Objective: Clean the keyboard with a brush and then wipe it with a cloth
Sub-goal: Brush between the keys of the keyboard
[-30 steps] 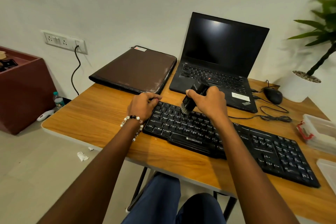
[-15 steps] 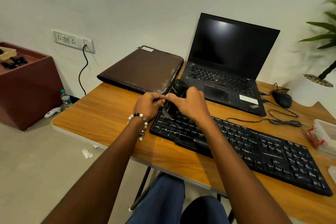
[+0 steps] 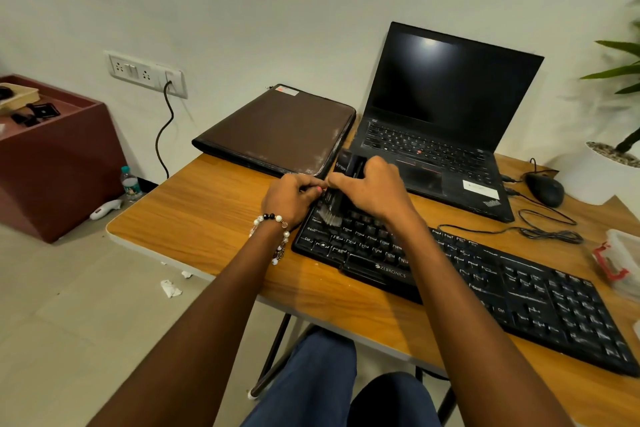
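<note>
Even indoor light, wide-angle warp, blurred bristles

One keyboard (image 3: 450, 274), one brush (image 3: 337, 198), one laptop (image 3: 440, 121), one mouse (image 3: 545, 189), one sleeve case (image 3: 280, 130), two hands: left (image 3: 292, 199), right (image 3: 375, 189).

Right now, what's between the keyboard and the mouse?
Head view: the mouse's coiled black cable lies on bare desk between the keyboard and the mouse, beside the laptop's corner.

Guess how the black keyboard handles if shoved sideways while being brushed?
Keyboard: probably stiff, a long flat plastic slab lying flat on the table, so unlikely to tip. It looks light for its length and may slide on the smooth wood; the left hand sits at its corner, likely steadying it.
</note>
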Tool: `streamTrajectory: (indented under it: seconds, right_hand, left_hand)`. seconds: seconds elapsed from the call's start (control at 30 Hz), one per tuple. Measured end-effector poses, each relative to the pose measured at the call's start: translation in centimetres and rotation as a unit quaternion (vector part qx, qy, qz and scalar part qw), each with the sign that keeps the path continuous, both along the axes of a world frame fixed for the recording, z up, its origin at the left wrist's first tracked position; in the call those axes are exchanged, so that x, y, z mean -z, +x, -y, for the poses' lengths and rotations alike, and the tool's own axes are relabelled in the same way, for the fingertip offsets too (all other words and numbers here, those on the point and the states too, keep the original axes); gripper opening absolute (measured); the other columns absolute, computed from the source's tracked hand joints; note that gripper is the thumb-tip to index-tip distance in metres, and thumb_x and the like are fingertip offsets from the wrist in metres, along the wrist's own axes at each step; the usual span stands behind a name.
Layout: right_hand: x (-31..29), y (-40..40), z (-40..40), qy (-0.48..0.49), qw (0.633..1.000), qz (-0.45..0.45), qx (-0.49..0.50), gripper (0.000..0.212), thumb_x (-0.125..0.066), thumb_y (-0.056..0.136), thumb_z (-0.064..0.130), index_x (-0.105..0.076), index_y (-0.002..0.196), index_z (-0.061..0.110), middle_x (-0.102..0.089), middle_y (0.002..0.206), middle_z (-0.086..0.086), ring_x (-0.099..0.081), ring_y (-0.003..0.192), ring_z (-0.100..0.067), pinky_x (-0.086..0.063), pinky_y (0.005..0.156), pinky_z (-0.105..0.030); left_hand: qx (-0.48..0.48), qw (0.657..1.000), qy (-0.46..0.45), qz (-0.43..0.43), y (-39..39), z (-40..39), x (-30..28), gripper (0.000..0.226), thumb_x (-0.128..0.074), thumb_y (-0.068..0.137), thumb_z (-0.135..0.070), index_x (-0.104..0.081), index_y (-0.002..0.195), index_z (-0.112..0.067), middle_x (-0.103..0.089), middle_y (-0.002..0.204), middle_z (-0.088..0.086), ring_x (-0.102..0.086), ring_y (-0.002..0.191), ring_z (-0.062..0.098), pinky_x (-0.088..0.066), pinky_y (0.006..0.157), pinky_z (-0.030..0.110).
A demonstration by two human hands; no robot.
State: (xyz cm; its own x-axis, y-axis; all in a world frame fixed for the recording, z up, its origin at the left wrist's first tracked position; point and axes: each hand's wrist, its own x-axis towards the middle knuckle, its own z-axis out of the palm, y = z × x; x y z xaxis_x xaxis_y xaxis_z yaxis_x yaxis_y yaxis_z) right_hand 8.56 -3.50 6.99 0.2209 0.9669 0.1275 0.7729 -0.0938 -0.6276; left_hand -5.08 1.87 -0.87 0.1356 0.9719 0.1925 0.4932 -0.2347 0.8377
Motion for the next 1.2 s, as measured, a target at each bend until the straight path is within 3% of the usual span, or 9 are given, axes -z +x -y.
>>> streamTrajectory:
  seconds: [0.13,0.3,0.43,0.57,0.7,0.83,1.0,1.07,1.2]
  right_hand:
    - [0.8,-0.5,0.7,0.047,0.999,-0.016,0.014,0.042,-0.067,0.077,0.05,-0.055,0.069,0.011,-0.061,0.067,-0.002,-0.058,0.057,-0.017,-0.045,0.047,-0.031]
    - [-0.2,0.9,0.4,-0.031,0.999,-0.018,-0.02,0.042,-0.069,0.07,0.049,-0.061,0.075,0.008,-0.066,0.071,-0.007,-0.059,0.059,-0.02,-0.045,0.053,-0.034]
    - [0.1,0.4,0.3,0.035,0.996,0.001,0.076,0.042,-0.065,0.077,0.053,-0.048,0.068,0.016,-0.059,0.074,-0.002,-0.056,0.064,-0.02,-0.034,0.049,-0.027]
    - [1.4,-1.0,1.1,0.071,0.992,0.054,0.085,0.043,-0.061,0.083,0.048,-0.045,0.06,0.015,-0.051,0.059,0.003,-0.054,0.056,-0.019,-0.034,0.044,-0.025]
    - [0.9,-0.1,0.5,-0.001,0.995,0.083,0.047,0.052,-0.062,0.074,0.063,-0.051,0.071,0.013,-0.059,0.07,-0.002,-0.058,0.062,-0.021,-0.041,0.049,-0.03]
    - [0.0,1.1,0.1,-0.004,0.998,0.027,0.048,0.044,-0.064,0.073,0.059,-0.053,0.071,0.016,-0.063,0.078,-0.004,-0.061,0.068,-0.022,-0.044,0.053,-0.032]
    - [0.8,0.6,1.6,0.053,0.998,0.032,0.026,0.048,-0.068,0.081,0.047,-0.04,0.06,0.014,-0.047,0.057,0.001,-0.043,0.049,-0.016,-0.031,0.044,-0.027]
    - [0.3,1.2,1.8,0.018,0.999,0.033,-0.008,0.046,-0.07,0.079,0.046,-0.044,0.062,0.012,-0.051,0.059,-0.003,-0.044,0.05,-0.017,-0.035,0.046,-0.03]
    - [-0.9,2.5,1.4,-0.013,0.999,0.021,-0.035,0.043,-0.071,0.076,0.045,-0.061,0.079,0.003,-0.067,0.074,-0.01,-0.062,0.06,-0.023,-0.052,0.056,-0.039]
  left_hand:
    - [-0.005,1.0,0.002,-0.008,0.1,-0.1,0.0,0.019,-0.064,0.09,-0.022,-0.073,0.107,-0.024,-0.073,0.102,0.001,-0.066,0.093,0.017,-0.055,0.084,0.041]
    - [-0.003,1.0,0.003,-0.026,0.1,-0.1,0.0,0.017,-0.064,0.091,-0.026,-0.073,0.105,-0.031,-0.073,0.101,-0.003,-0.065,0.092,0.014,-0.055,0.081,0.04]
    - [-0.006,1.0,0.001,-0.026,0.2,0.0,-0.1,0.017,-0.063,0.091,-0.028,-0.072,0.102,-0.035,-0.072,0.096,-0.007,-0.065,0.088,0.012,-0.057,0.078,0.041]
    - [-0.011,0.998,0.019,-0.064,0.3,0.2,-0.2,0.018,-0.061,0.092,-0.028,-0.071,0.107,-0.033,-0.071,0.092,-0.004,-0.064,0.081,0.014,-0.056,0.073,0.039]
    - [-0.014,0.997,0.026,-0.078,0.3,0.2,-0.2,0.02,-0.06,0.093,-0.028,-0.07,0.11,-0.031,-0.071,0.089,-0.002,-0.064,0.08,0.017,-0.056,0.071,0.039]
    - [-0.014,0.997,0.025,-0.075,0.4,0.3,-0.2,0.019,-0.059,0.093,-0.029,-0.071,0.107,-0.035,-0.07,0.091,-0.007,-0.064,0.08,0.014,-0.056,0.071,0.037]
    - [-0.01,0.996,0.028,-0.086,0.3,0.2,-0.1,0.019,-0.058,0.094,-0.03,-0.07,0.108,-0.035,-0.066,0.079,-0.007,-0.055,0.063,0.009,-0.044,0.053,0.026]
    - [-0.01,0.996,0.027,-0.088,0.3,0.2,-0.2,0.02,-0.058,0.094,-0.03,-0.07,0.109,-0.034,-0.061,0.075,-0.009,-0.049,0.058,0.007,-0.04,0.052,0.025]
    - [-0.006,0.996,0.026,-0.083,0.4,0.2,-0.1,0.019,-0.058,0.094,-0.03,-0.07,0.108,-0.034,-0.069,0.082,-0.004,-0.061,0.07,0.017,-0.052,0.062,0.035]
